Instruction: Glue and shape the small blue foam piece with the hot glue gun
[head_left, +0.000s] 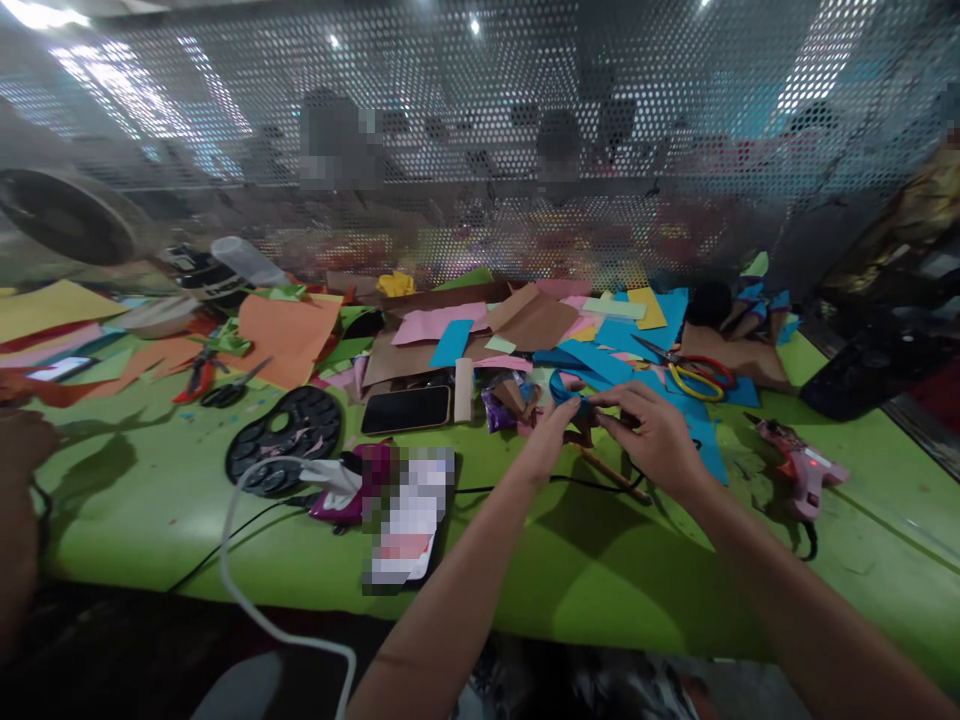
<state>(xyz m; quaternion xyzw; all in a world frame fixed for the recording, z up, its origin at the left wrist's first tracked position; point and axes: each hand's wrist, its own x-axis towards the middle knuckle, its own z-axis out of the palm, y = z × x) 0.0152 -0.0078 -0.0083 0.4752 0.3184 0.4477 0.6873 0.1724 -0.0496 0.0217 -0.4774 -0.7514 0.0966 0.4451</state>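
A curled blue paper strip (561,388) is between my two hands over the green table (600,590). My left hand (553,432) is closed on the strip, thumb towards the right. From the other side, my right hand (654,436) has thumb and fingers pinched at the strip's right end; exactly what its fingertips hold is partly hidden. Just below my hands lies a thin brown stick (611,472) with a black cable passing by it. A small crumpled bundle of brown paper and purple wrapping (506,402) sits left of my left hand.
Scissors with yellow and red handles (697,380) lie on blue paper. A pink glue gun (808,468) is at right, a purple one (356,485) at left. Phones (406,410), a black palette (281,440) and pliers (198,376) lie leftward. Another person's arm (19,500) is far left.
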